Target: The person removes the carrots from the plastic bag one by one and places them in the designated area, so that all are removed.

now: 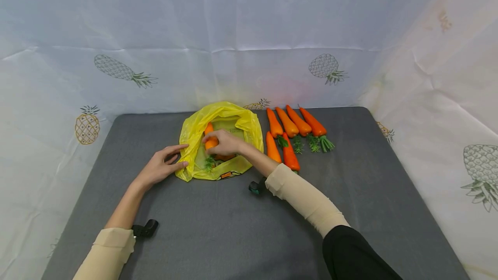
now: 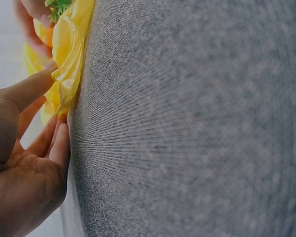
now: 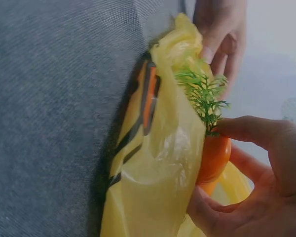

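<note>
In the head view, a yellow plastic bag (image 1: 221, 108) lies with its mouth spread wide on the table. My right hand (image 1: 227, 142) reaches into it and grips an orange carrot (image 3: 214, 158) between thumb and fingers; the carrot's green leafy top (image 3: 204, 98) points toward my left hand in the right wrist view. More orange shows inside the bag, partly hidden by my right hand. At the bag's left edge my left hand (image 1: 158, 167) touches the plastic with its thumb and fingertips, the fingers fairly straight and spread apart.
Several carrots with green tops, one of them a carrot (image 1: 291, 154) at the front, lie in two rows right of the bag. Grey cloth covers the table (image 1: 218, 232). A pineapple-print curtain (image 1: 249, 20) hangs behind it and along both sides.
</note>
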{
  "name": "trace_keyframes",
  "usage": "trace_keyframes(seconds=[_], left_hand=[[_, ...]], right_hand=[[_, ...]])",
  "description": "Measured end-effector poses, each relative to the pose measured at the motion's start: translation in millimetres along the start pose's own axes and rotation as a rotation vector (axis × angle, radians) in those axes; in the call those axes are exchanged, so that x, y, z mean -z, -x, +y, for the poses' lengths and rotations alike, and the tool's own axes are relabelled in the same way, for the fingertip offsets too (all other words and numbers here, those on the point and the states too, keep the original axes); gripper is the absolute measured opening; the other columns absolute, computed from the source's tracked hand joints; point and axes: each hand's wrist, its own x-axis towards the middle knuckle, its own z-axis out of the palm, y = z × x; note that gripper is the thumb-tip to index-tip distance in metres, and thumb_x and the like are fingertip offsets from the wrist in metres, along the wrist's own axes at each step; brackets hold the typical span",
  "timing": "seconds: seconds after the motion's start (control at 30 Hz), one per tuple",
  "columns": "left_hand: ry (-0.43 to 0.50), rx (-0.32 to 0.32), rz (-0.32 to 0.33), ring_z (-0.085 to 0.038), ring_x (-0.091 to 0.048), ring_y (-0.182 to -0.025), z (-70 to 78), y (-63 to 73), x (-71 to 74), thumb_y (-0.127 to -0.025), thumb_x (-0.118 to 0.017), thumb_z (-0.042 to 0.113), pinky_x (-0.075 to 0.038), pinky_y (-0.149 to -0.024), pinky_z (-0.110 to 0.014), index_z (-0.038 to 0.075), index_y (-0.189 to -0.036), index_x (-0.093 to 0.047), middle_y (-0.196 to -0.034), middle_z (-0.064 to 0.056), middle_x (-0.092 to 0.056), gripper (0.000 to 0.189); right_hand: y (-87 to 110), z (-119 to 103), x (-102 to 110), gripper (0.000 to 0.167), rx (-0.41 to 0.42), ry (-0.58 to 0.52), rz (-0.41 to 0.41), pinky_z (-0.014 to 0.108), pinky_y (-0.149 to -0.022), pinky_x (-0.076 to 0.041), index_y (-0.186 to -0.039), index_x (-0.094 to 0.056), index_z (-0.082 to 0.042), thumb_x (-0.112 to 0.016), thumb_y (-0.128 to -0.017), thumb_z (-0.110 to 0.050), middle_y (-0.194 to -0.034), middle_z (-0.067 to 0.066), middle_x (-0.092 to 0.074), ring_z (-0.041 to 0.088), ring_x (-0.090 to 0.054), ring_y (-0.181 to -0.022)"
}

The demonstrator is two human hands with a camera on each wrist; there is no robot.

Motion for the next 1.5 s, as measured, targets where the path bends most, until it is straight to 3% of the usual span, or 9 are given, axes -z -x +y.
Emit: trace_keyframes(seconds=[0.2, 0.3, 0.53, 0.63, 0.83, 0.97, 1.17, 1.4, 1.5], left_hand=[[0.012, -0.014, 0.002, -0.045, -0.04, -0.158, 0.6, 0.9, -1.6, -0.105, -0.075, 0.024, -0.038, -0.129, -0.048, 0.01, -0.164, -0.05, -0.169, -0.023, -0.043, 0.065], [0.012, -0.017, 0.005, -0.045, -0.04, -0.158, 0.4, 1.3, -2.6, -0.105, -0.076, 0.023, -0.039, -0.129, -0.048, 0.01, -0.163, -0.05, -0.169, -0.023, -0.044, 0.065], [0.009, -0.01, 0.006, -0.044, -0.04, -0.159, 1.6, 1.4, -2.7, -0.104, -0.076, 0.022, -0.039, -0.129, -0.049, 0.01, -0.163, -0.05, -0.169, -0.022, -0.044, 0.065], [0.011, -0.002, 0.002, -0.044, -0.04, -0.159, 2.7, 1.6, -1.7, -0.104, -0.077, 0.021, -0.038, -0.129, -0.048, 0.01, -0.163, -0.05, -0.169, -0.023, -0.044, 0.066], [0.005, -0.003, 0.006, -0.044, -0.042, -0.158, 3.8, 1.9, -0.3, -0.103, -0.077, 0.021, -0.038, -0.128, -0.046, 0.01, -0.163, -0.051, -0.168, -0.023, -0.045, 0.066], [0.002, -0.001, 0.006, -0.043, -0.042, -0.158, 3.5, 1.2, 0.0, -0.104, -0.077, 0.021, -0.038, -0.129, -0.048, 0.01, -0.163, -0.051, -0.168, -0.023, -0.045, 0.066], [-0.004, 0.003, 0.007, -0.044, -0.042, -0.158, 3.9, 0.2, -0.5, -0.104, -0.077, 0.022, -0.038, -0.131, -0.051, 0.01, -0.163, -0.05, -0.166, -0.024, -0.046, 0.066], [0.002, 0.015, 0.011, -0.044, -0.041, -0.158, 4.2, 0.6, -1.5, -0.103, -0.077, 0.022, -0.038, -0.131, -0.051, 0.01, -0.164, -0.05, -0.167, -0.024, -0.045, 0.067], [0.002, 0.015, 0.011, -0.043, -0.041, -0.159, 4.6, 0.3, -1.7, -0.103, -0.077, 0.022, -0.038, -0.132, -0.051, 0.01, -0.164, -0.049, -0.168, -0.024, -0.045, 0.067]], right_hand=[[6.1, 0, 3, 0.043, -0.016, -0.058, 0.0, 0.02, -0.066, -0.05, -0.145, -0.067, -0.005, -0.072, -0.103, -0.017, -0.141, 0.017, -0.067, 0.015, -0.061, -0.083], [11.4, -1, 6, 0.043, -0.007, -0.083, -0.008, 0.022, -0.066, -0.056, -0.146, -0.066, -0.004, -0.07, -0.105, -0.015, -0.141, 0.018, -0.068, 0.022, -0.068, -0.079], [24.8, -4, 13, 0.044, -0.008, -0.187, -0.048, 0.044, -0.07, -0.064, -0.149, -0.062, -0.002, -0.068, -0.107, -0.015, -0.099, 0.014, -0.074, 0.044, -0.069, -0.079], [31.5, -7, 15, 0.044, -0.012, -0.206, -0.071, 0.047, -0.069, -0.063, -0.149, -0.061, -0.002, -0.068, -0.107, -0.015, -0.093, 0.012, -0.07, 0.049, -0.066, -0.077], [44.7, -13, 20, 0.043, 0.029, -0.155, -0.102, 0.043, -0.076, -0.068, -0.148, -0.062, -0.002, -0.068, -0.108, -0.015, -0.121, 0.017, -0.068, 0.031, -0.069, -0.084], [52.8, -18, 22, 0.042, 0.044, -0.155, -0.119, 0.047, -0.085, -0.071, -0.149, -0.062, -0.002, -0.066, -0.109, -0.014, -0.135, 0.02, -0.067, 0.03, -0.072, -0.095], [64.8, -20, 26, 0.038, 0.066, -0.204, -0.139, 0.046, -0.09, -0.072, -0.147, -0.061, -0.007, -0.066, -0.109, -0.014, -0.134, 0.018, -0.066, 0.024, -0.074, -0.1], [88.6, -29, 34, 0.038, 0.121, -0.233, -0.148, 0.065, -0.089, -0.066, -0.147, -0.059, -0.002, -0.064, -0.109, -0.01, -0.134, 0.021, -0.063, 0.045, -0.071, -0.093], [100.2, -32, 40, 0.039, 0.115, -0.193, -0.12, 0.058, -0.101, -0.066, -0.148, -0.061, -0.009, -0.065, -0.11, -0.015, -0.145, 0.014, -0.063, 0.032, -0.072, -0.11]])
